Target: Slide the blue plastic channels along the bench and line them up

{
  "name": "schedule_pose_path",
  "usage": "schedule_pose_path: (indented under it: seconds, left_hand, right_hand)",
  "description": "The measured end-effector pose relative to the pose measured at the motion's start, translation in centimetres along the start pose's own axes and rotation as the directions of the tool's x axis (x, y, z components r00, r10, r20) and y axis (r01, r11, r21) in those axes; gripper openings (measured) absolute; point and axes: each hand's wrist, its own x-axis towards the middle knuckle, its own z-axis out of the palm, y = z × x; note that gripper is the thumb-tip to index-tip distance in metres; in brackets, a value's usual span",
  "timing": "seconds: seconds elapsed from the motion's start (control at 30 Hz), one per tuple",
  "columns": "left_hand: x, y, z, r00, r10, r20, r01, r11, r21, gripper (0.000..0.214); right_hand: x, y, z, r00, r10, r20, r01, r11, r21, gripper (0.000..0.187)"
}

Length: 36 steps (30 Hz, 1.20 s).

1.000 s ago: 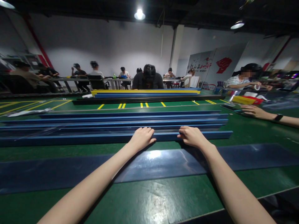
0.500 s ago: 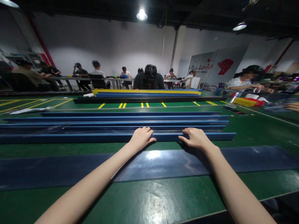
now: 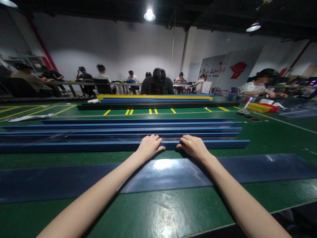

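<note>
Long blue rail (image 3: 116, 146) running left to right on the desk (image 3: 153, 211), straight and smooth, with a flat near face and a thin top edge. 2 bare hands on it, side by side in mid-scene: left hand (image 3: 150, 145) narrow around the rail, fingers bent over the top edge, thumb along the near face; right hand (image 3: 194, 146) likewise narrow around it, fingers curled over, thumb pointing left. Cannot tell how firmly.

Just beyond, more blue rails (image 3: 138, 125) in parallel rows, slim, uneven at the right ends, with a glassy sheen between them on the left. Nearer than the hands, a broad clear strip (image 3: 173, 175) flat on the desk, bluish and glossy, with a white glare and faint ripples.

Desk surface deep green, shiny, lightly scuffed, with yellow marks (image 3: 155, 111) farther off. Past those, a black rail (image 3: 158, 106), then a yellow rail (image 3: 156, 97). On the far left, a crumpled white sheet (image 3: 32, 117). Behind the rails, a person in a dark top (image 3: 146, 88), head bowed. Farther still, seated people, a pale wall (image 3: 99, 43), a bright lamp (image 3: 149, 15) under a dark ceiling, and on the right a grey panel (image 3: 250, 62) with a red fist (image 3: 238, 70).
</note>
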Motion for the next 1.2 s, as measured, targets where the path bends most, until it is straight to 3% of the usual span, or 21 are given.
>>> schedule_pose_path:
  seconds: [0.4,0.8,1.2]
  left_hand:
    - [0.1,0.0,-0.5,0.999,0.03,-0.013,-0.029,0.999,0.023,0.028]
    - [0.2,0.5,-0.7,0.999,0.047,0.013,-0.046,0.999,-0.013,0.029]
    - [0.1,0.5,-0.7,0.998,0.054,0.014,-0.053,0.998,-0.023,0.026]
  right_hand:
    - [-0.2,0.9,-0.8,0.999,0.026,0.036,-0.027,0.999,0.025,0.029]
    - [-1.3,2.8,-2.1,0.976,0.152,0.155,-0.155,0.988,0.004,0.031]
    - [-1.5,2.6,-1.8,0.979,0.149,0.141,-0.153,0.988,0.015,0.029]
